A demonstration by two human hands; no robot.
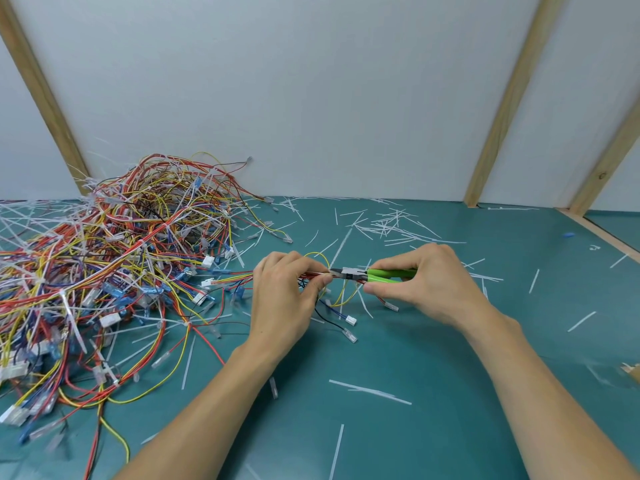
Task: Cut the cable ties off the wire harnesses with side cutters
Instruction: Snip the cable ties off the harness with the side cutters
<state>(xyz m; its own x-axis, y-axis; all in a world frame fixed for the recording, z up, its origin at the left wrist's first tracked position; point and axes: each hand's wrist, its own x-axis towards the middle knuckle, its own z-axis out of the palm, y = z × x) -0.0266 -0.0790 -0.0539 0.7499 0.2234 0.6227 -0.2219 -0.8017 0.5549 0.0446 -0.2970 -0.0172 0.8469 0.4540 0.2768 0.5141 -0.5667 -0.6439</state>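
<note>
Left hand (287, 292) pinches a red-and-yellow wire bundle (313, 273) just before the right hand (419, 282), which grips green-handled side cutters (374, 274). Best nip only the white tie, keeping blades clear of insulation.

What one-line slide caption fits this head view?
Left hand holds a wire harness while right hand brings green-handled side cutters to it.
</note>
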